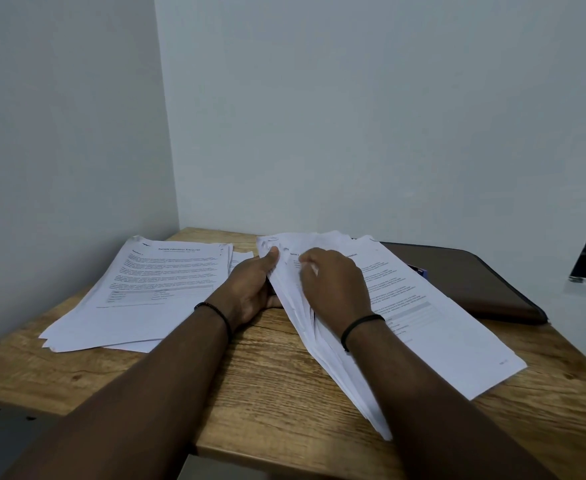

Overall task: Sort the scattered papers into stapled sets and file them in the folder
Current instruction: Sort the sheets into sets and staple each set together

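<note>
My left hand [255, 289] grips the left edge of the right-hand paper stack [419, 317], thumb on top near the far corner and fingers curled under the sheets, so the hold is narrow and closed on paper. My right hand [333, 285] rests on top of the same stack, fingers bent down against the top sheet near its left edge; whether they pinch a sheet or only press on it I cannot tell, as the fingertips are blurred. That stack is fanned along its left side, many sheet edges showing in steps, and it runs from the far middle of the wooden desk [277, 386] toward the near right, its near corner close to the desk's front edge. The top sheet carries printed text and a shaded table, too small to read. A second paper pile [146, 292] lies flat on the left part of the desk, loosely squared, its top page showing a heading, paragraphs and a small table; it sits apart from the stack I hold, with my left hand between them. A brown zip folder [475, 282] lies closed at the far right of the desk, and the far right edge of the held stack overlaps its left side. A thin black band [215, 311] sits on my left wrist and another wristband [361, 325] on my right. Pale walls [354, 116] meet in a corner behind the desk.
</note>
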